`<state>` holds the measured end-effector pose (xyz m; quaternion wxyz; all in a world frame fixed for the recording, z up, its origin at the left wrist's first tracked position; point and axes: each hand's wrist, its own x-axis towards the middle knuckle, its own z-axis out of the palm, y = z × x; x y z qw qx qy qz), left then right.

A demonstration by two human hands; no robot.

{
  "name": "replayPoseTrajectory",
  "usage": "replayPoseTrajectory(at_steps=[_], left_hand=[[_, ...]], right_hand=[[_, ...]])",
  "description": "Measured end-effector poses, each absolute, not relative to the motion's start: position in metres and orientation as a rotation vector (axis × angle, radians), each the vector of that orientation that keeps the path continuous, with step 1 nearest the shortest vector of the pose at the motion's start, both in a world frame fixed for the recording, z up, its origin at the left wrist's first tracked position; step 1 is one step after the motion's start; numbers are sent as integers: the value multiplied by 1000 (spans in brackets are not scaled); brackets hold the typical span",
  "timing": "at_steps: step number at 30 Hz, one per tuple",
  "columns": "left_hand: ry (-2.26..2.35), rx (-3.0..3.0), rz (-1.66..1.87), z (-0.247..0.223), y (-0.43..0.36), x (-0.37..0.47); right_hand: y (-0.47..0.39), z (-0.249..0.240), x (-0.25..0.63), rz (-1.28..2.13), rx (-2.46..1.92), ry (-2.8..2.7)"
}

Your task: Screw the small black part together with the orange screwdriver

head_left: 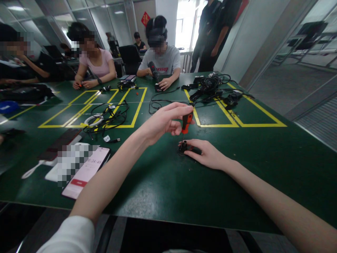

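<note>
My left hand (171,119) is closed on the red and black handle of a screwdriver (187,123), which stands nearly upright with its thin shaft pointing down. The shaft reaches a small black part (182,149) on the green table; whether the tip sits in a screw I cannot make out. My right hand (206,153) lies low on the table, its thumb and fingers pinching that black part from the right. Some of the part is hidden by those fingers.
Left of my arm lie a phone (88,172) with a lit timer screen and a darker phone (59,144). Coiled black cables (110,117) are beyond them, and a larger cable heap (212,86) is at the back right. Yellow tape (218,125) marks the table (237,196). Several people are across it.
</note>
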<state>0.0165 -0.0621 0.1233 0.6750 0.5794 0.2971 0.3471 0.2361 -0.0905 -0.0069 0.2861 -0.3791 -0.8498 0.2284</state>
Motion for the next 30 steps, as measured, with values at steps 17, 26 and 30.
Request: replayPoseTrajectory(at_steps=[17,26,30], left_hand=[[671,1304,732,124,-62,17],[673,1330,748,125,-64,18],[675,1278,692,124,-60,17]], right_hand=[[-91,-6,236,611,-1016,-2269],[-91,-5,236,586,-1003,-2276],[-91,-5,236,592,-1012,-2286]])
